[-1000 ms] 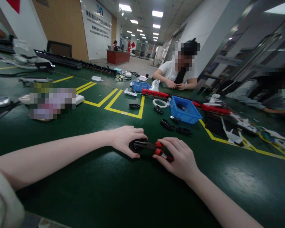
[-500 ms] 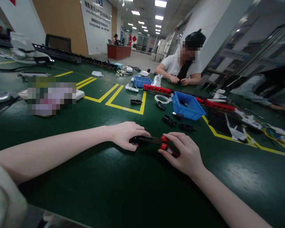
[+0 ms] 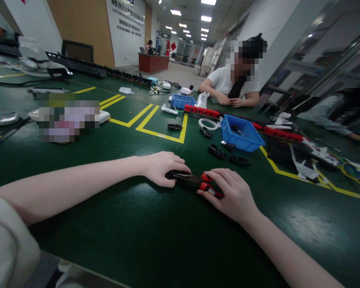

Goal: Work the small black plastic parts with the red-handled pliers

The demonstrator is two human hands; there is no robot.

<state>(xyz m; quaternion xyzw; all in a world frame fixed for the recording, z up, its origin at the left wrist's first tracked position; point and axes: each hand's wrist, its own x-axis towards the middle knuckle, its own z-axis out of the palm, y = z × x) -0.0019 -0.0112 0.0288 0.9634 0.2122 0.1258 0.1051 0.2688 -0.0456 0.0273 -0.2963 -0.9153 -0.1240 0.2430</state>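
Observation:
My left hand (image 3: 165, 168) is closed around a small black plastic part (image 3: 171, 175), most of it covered by the fingers. My right hand (image 3: 232, 192) grips pliers (image 3: 206, 186) by their red and black handles. The pliers' jaws (image 3: 187, 177) point left and reach the black part at my left fingertips; whether they clamp it I cannot tell. Both hands are low over the green table (image 3: 138, 236). Beyond them lie similar black parts, among them one (image 3: 217, 151) near a blue bin (image 3: 241, 134).
A white ring-shaped roll (image 3: 208, 124) and a red strip (image 3: 202, 111) lie behind the loose parts. At left a blurred-out object (image 3: 69, 120) rests on the table. A co-worker (image 3: 237, 84) sits across; another person's sleeve (image 3: 327, 112) shows at right. Yellow tape (image 3: 162, 136) marks the tabletop.
The view has shifted slightly, moving the background to the right. The pliers' handles look a little closer together, and their jaws sit nearer my left hand.

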